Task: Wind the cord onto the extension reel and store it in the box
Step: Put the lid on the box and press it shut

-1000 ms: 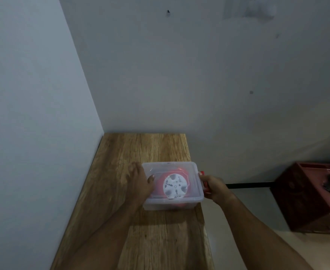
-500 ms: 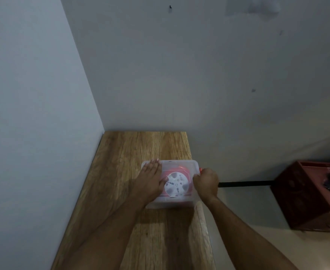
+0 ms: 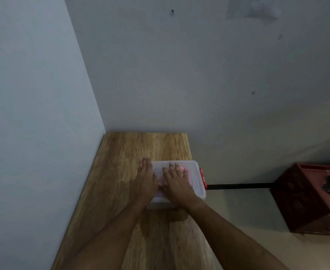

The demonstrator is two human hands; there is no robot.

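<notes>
A clear plastic box (image 3: 196, 179) stands on the wooden desk (image 3: 121, 191), at its right edge and about halfway along it, and the right side of the box comes a little over that edge. Both hands lie flat on the lid with straight fingers and grip nothing: the left hand (image 3: 147, 181) covers the left part and goes a little past the left rim, the right hand (image 3: 176, 182) is on the middle. Through the lid only a pink-red blur shows between the fingers; I think this is the extension reel (image 3: 187, 173), but the hands hide most of it. A red latch (image 3: 203, 178) is on the right short side. The long axis of the box seems to run across the desk, from left to right, with the latch pointing off the edge. I judge the box stiff but light and smooth, so it can slide; with the reel inside it has some weight. It is better to hold it by the two short sides, not by the lid.
</notes>
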